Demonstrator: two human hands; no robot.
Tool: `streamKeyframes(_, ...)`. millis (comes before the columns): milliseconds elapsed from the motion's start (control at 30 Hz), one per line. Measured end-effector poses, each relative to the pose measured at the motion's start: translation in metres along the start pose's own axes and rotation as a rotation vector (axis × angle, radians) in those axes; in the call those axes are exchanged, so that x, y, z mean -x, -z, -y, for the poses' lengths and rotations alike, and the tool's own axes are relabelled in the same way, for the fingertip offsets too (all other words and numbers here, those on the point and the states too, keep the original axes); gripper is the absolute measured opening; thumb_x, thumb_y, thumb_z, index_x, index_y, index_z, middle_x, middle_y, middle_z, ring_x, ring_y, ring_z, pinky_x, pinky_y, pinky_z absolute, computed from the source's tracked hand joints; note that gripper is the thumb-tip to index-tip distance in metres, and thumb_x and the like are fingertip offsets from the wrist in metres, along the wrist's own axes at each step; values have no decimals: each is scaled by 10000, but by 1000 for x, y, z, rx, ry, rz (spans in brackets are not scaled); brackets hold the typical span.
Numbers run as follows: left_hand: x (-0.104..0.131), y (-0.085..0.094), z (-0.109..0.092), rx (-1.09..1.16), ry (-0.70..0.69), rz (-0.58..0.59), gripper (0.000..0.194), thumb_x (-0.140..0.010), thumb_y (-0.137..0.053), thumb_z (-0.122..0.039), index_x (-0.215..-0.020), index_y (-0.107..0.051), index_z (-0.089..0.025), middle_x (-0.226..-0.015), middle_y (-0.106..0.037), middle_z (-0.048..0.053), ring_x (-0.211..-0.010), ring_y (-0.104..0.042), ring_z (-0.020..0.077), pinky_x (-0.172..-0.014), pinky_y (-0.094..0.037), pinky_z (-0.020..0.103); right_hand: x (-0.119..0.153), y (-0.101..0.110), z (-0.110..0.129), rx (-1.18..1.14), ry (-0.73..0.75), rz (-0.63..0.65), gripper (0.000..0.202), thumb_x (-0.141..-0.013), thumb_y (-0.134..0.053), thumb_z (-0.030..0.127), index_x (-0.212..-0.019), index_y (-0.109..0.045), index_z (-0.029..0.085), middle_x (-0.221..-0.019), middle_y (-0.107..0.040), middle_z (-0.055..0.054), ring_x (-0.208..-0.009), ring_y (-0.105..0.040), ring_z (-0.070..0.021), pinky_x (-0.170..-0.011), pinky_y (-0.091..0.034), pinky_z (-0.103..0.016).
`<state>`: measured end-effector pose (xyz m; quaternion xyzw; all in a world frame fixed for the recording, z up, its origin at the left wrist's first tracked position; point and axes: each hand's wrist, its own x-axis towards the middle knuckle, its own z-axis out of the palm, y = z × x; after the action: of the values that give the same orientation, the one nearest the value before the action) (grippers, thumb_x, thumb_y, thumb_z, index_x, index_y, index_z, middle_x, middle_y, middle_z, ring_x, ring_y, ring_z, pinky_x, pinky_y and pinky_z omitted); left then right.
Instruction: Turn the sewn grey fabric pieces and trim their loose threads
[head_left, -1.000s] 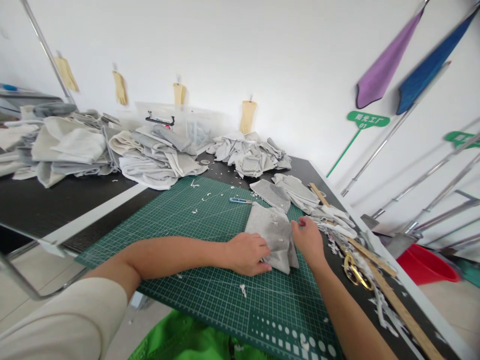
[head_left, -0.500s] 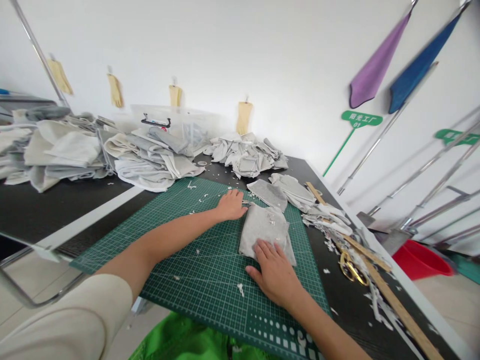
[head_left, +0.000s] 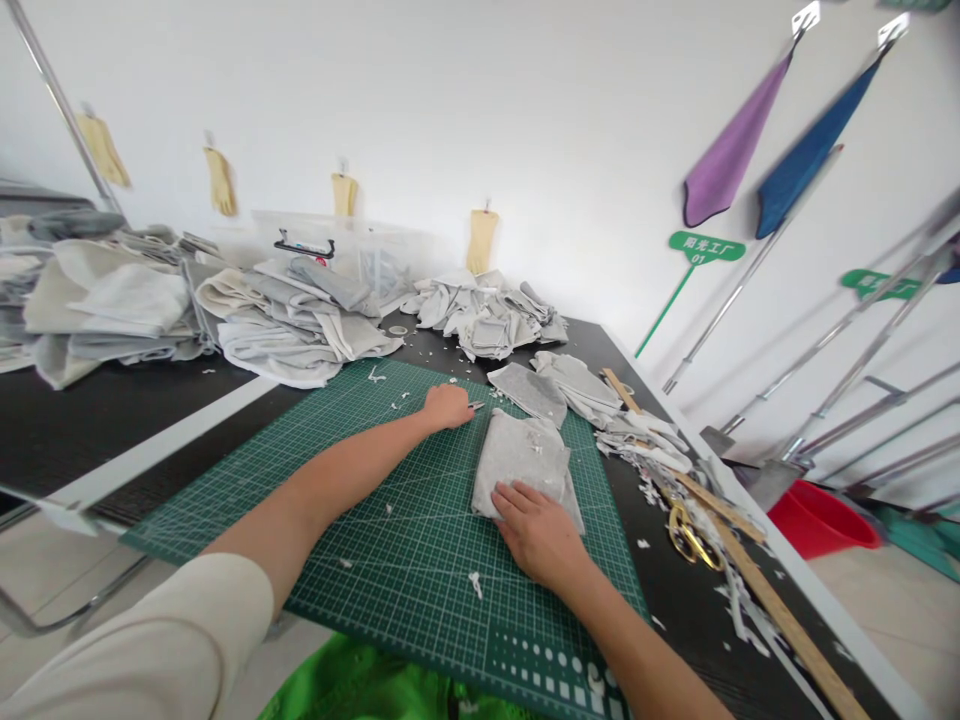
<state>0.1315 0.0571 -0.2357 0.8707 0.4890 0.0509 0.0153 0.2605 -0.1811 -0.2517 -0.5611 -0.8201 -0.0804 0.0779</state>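
Left hand [head_left: 448, 406]: curled closed around the cutter [head_left: 478, 405], only its tip showing; a second ago this hand touched the grey cloth [head_left: 517, 455] and the cutter lay loose on the green mat [head_left: 390, 570].
Right hand [head_left: 544, 537]: laid flat, fingers slightly apart, on the cloth's near part; it has come over from the cloth's right side.
What the shift means: the person seems to have gone from arranging the cloth two-handed to steadying it with one hand, tool in the other.
Fabric piles [head_left: 307, 310]: heaped along the back of the bench [head_left: 697, 640].
Grey cloth: on the mat's right half, cutter tip just off its far-left corner, scraps on top.
Gold scissors [head_left: 695, 542]: right of the mat, untouched.
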Motion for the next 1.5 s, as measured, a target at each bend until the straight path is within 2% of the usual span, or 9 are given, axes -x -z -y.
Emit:
streamKeyframes(167, 3, 2, 4, 0, -20, 43, 335, -790, -484, -358, -960, -666, -135, -991, -659, 163, -959, -609, 261, -823, -468, 356, 3, 13, -3, -5, 93, 40, 364, -899, -397, 304, -1241, -510, 247, -1290, -534, -32, -1149, -497, -240, -953, -381, -460)
streamKeyframes(367, 16, -1, 8, 7, -67, -10, 322, -831, -393, -282, -967, -643, -133, -1005, -645, 155, -942, -614, 268, -793, -476, 384, 7, 25, -11, 0, 3, 92, 392, -870, -366, 224, -1230, -521, 221, -1319, -506, -44, -1160, -491, -229, -972, -358, -456)
streamKeyframes(600, 29, 5, 7, 22, -77, -102, 327, -894, -324, -307, -1022, -566, -127, -1032, -618, 156, -1003, -583, 261, -828, -453, 369, 9, 33, -30, -21, -27, 169, 431, -801, -481, 267, -1229, -530, 249, -1313, -512, -37, -1209, -454, -243, -1038, -258, -519)
streamKeyframes(700, 35, 13, -3, 30, -99, -119, 361, -922, -250, -318, -1108, -501, -136, -953, -638, 139, -935, -612, 250, -802, -455, 372, 13, 30, -26, -54, -19, 154, 422, -847, -457, 404, -1226, -539, 238, -1333, -490, -56, -1242, -423, -252, -1060, -220, -532)
streamKeyframes(800, 47, 21, -23, 51, -279, -129, 344, -922, -251, -340, -1114, -489, -183, -972, -642, 106, -912, -617, 245, -780, -461, 370, 18, 22, -22, -103, -16, 125, 570, -829, -452, 546, -1276, -500, 196, -1374, -432, -103, -1266, -393, -272, -1060, -241, -530)
streamKeyframes(1000, 70, 33, -65, 142, -618, -97, 277, -861, -387, -286, -1065, -557, -204, -1098, -604, 76, -1028, -563, 214, -830, -454, 320, 24, 11, -33, -248, -5, 29, 418, -928, -322, 366, -1257, -524, 208, -1358, -456, -75, -1274, -393, -204, -1046, -330, -442)
streamKeyframes(1100, 70, 30, -73, 156, -637, -30, 244, -812, -453, -282, -981, -601, -188, -1041, -629, 77, -966, -593, 215, -798, -465, 309, 25, 9, -37, -294, -10, 0, 400, -938, -307, 323, -1250, -531, 212, -1335, -483, -62, -1271, -398, -182, -1045, -344, -417)
streamKeyframes(1267, 65, 12, -75, 192, -572, 56, 443, -776, -473, -541, -1031, -585, -196, -1010, -659, 85, -942, -617, 255, -773, -476, 343, 23, 6, -35, -226, -20, -23, 365, -924, -372, 331, -1204, -568, 202, -1282, -536, -70, -1234, -446, -190, -1036, -362, -419)
streamKeyframes(1500, 62, -1, -77, 144, -628, 76, 306, -804, -427, -346, -1022, -601, -220, -960, -677, 84, -901, -630, 258, -747, -478, 366, 23, 3, -33, -174, 6, -93, 341, -897, -431, 328, -1149, -610, 184, -1239, -570, -85, -1178, -504, -196, -1006, -405, -387)
